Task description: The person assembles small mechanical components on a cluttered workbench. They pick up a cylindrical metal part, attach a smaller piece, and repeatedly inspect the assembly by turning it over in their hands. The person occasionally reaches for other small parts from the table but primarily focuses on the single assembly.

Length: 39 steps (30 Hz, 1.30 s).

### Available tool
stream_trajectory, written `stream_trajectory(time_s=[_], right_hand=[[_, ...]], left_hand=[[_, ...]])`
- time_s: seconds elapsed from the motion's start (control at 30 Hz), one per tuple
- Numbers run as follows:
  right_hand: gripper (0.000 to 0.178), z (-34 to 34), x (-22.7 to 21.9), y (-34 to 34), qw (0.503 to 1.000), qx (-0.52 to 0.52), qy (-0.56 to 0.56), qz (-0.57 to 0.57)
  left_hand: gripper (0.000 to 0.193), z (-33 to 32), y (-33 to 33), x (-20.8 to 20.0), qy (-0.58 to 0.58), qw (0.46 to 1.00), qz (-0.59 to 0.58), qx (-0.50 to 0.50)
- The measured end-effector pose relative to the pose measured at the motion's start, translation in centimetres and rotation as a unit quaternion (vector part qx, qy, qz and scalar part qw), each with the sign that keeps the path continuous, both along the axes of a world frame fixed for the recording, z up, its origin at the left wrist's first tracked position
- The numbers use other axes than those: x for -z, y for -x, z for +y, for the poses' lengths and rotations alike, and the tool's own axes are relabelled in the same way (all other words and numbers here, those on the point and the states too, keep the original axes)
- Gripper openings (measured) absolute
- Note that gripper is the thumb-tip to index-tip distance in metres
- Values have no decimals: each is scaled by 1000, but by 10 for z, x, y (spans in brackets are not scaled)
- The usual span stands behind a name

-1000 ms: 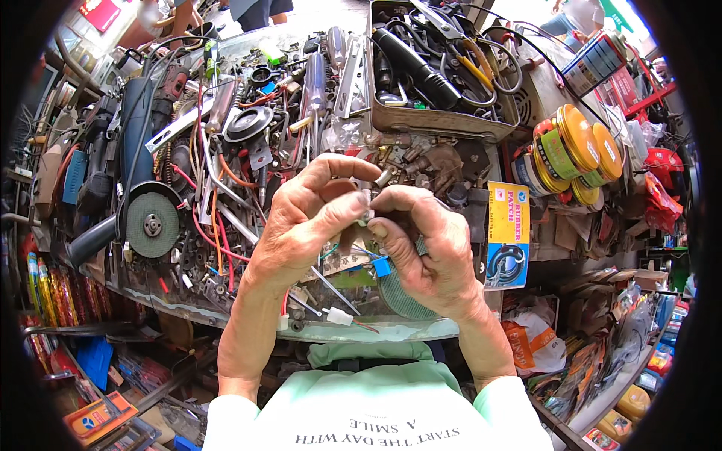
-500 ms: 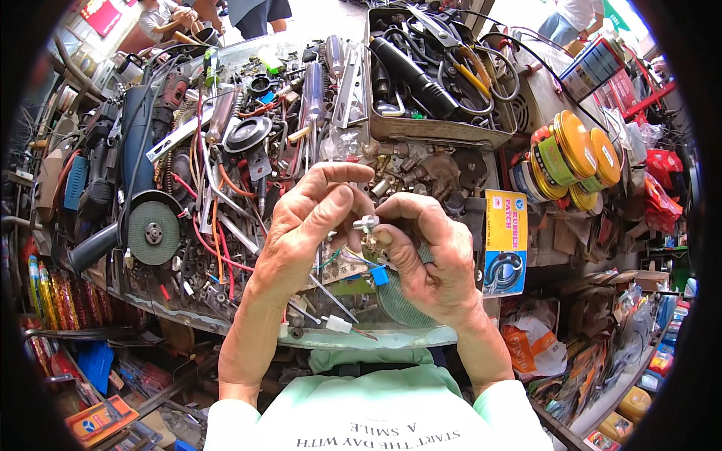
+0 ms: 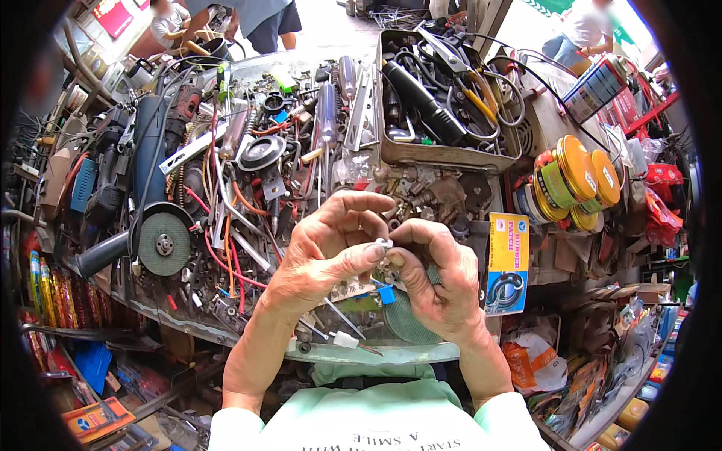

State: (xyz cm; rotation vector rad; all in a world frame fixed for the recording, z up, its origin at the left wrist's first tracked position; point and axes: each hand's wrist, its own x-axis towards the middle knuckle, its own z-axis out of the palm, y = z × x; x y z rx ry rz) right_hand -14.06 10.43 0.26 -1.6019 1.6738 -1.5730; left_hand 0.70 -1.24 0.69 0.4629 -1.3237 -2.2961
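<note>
A small silvery metal part (image 3: 385, 243) sits between my fingertips over the front of the cluttered bench. My right hand (image 3: 444, 282) pinches it between thumb and bent index finger. On its other side, the thumb tip of my left hand (image 3: 323, 252) presses against it, with the other fingers curled behind and the index finger arched above. My fingers cover most of the part, so its exact kind is unclear. Just below hangs or lies a blue connector (image 3: 386, 294). A green abrasive disc (image 3: 410, 319) is partly hidden under my right hand, and a white connector (image 3: 346, 340) lies near the bench edge.
An angle grinder (image 3: 154, 173) lies at the left among wires and tools. Screwdrivers (image 3: 326, 113) lie farther back. A metal box (image 3: 451, 154) holds pliers and cables. Yellow-lidded tins (image 3: 577, 177) and a yellow-and-blue carton (image 3: 507, 263) stand right. People are in the background.
Both hands have shifted slightly down in the picture with the small metal part, as has the whole bench. My left thumb has moved from beside the index finger onto the part.
</note>
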Motion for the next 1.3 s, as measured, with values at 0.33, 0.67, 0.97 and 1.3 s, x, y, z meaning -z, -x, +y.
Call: stream_trajectory(time_s=[0.33, 0.67, 0.97, 1.3], right_hand=[[25, 1, -2, 1, 1000, 20, 19, 4], [24, 0, -6, 1, 1000, 25, 5, 13], [25, 1, -4, 3, 1000, 18, 18, -7], [25, 3, -3, -2, 1000, 30, 0, -3]], left_hand=[[27, 0, -4, 4, -31, 999, -12, 28], [34, 5, 0, 1, 38, 999, -22, 18], [39, 7, 3, -2, 0, 999, -51, 2], [28, 8, 2, -5, -15, 999, -41, 0]])
